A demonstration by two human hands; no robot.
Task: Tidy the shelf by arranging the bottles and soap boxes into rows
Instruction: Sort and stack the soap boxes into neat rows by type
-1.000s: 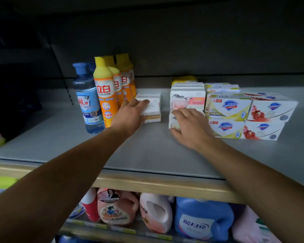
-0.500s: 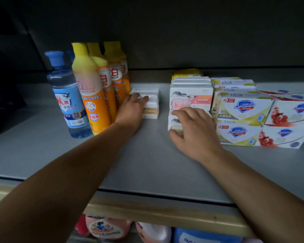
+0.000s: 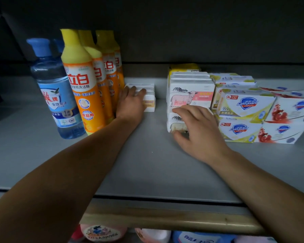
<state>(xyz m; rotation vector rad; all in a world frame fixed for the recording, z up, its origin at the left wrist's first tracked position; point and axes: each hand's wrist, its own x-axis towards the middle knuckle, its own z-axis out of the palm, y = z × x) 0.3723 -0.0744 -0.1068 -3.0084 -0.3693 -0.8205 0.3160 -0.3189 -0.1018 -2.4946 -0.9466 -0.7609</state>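
My left hand [image 3: 130,104] grips the left end of a small stack of white soap boxes [image 3: 149,100], fingers curled over its top, right beside the row of orange dish-soap bottles [image 3: 81,85]. A blue-capped clear bottle [image 3: 56,95] stands left of them. With fingers on top and thumb at its front, my right hand [image 3: 198,132] holds the lower sheep-print soap box [image 3: 175,124]. Another sheep-print box [image 3: 191,97] sits on top of it. Stacked Safeguard soap boxes [image 3: 244,106] fill the right side.
The grey shelf [image 3: 147,163] has bare surface in front of and between my hands. A yellow box [image 3: 182,68] stands behind the sheep-print stack against the dark back wall. Detergent jugs [image 3: 102,233] show on the shelf below the wooden front edge.
My view has come closer to the shelf. Both hands stay on the same soap boxes, with hardly any shift.
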